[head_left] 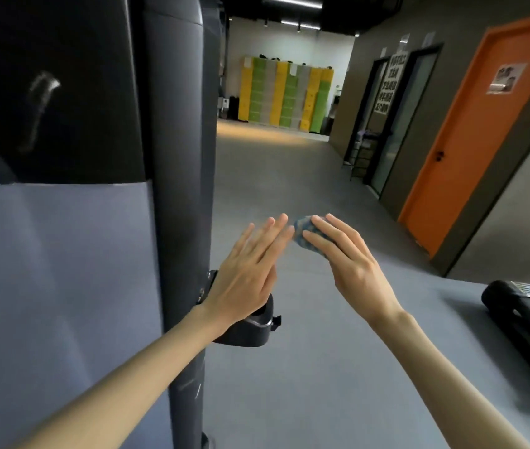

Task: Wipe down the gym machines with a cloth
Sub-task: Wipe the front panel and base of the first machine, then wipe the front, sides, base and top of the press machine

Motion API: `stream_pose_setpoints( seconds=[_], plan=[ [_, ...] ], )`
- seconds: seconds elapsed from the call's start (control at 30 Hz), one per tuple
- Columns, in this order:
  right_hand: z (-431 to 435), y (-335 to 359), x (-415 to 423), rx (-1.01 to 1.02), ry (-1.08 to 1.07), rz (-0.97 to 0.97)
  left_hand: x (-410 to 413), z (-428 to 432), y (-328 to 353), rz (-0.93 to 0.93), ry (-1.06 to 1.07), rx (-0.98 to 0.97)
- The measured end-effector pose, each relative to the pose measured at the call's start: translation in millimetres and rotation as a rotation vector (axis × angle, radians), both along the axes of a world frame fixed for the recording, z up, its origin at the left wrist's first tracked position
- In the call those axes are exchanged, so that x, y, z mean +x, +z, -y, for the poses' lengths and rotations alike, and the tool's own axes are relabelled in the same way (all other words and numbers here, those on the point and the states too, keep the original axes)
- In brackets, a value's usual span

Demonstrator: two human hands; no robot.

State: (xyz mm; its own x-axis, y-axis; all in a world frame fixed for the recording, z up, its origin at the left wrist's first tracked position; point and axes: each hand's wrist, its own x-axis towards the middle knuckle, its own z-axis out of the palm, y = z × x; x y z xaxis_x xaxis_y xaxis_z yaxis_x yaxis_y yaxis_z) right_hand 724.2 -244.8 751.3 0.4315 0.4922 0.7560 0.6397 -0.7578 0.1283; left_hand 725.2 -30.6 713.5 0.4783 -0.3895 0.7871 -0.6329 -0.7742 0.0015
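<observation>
Left hand (244, 277) flat; right hand (351, 264) holds one cloth (299, 225); one machine post (179, 157).

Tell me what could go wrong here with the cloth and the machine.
1. The cloth is a small wad in the right hand, with the left hand open beside it; a fumbled hand-over could drop it on the floor.
2. Wadded like that, it may wipe only a narrow strip of the post.
3. The left wrist is near the bracket jutting from the post; it could knock against it.
</observation>
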Motion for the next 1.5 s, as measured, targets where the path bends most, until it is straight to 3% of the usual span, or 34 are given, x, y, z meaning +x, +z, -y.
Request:
stream_pose_setpoints(
  seconds=[0.47, 0.8, 1.1, 1.27, 1.4, 1.5],
  plan=[
    [82, -24, 210, 0.103, 0.139, -0.048, 182, 112, -18, -0.009, 0.195, -0.095],
    [87, -2, 403, 0.029, 0.3, -0.057, 347, 111, -3, 0.034, 0.361, -0.127],
    [-18, -22, 538, 0.041, 0.628, -0.082, 417, 25, -10, 0.008, 0.762, 0.028],
    [-105, -32, 603, -0.069, 0.875, -0.09, 430, -36, -18, -0.006, 1.073, 0.078],
    [-181, -31, 626, -0.136, 1.084, -0.19, 429, -82, -24, -0.072, 1.341, 0.078],
    [-248, -34, 625, -0.186, 1.25, -0.158, 412, -115, -27, -0.119, 1.562, 0.104]
  ],
)
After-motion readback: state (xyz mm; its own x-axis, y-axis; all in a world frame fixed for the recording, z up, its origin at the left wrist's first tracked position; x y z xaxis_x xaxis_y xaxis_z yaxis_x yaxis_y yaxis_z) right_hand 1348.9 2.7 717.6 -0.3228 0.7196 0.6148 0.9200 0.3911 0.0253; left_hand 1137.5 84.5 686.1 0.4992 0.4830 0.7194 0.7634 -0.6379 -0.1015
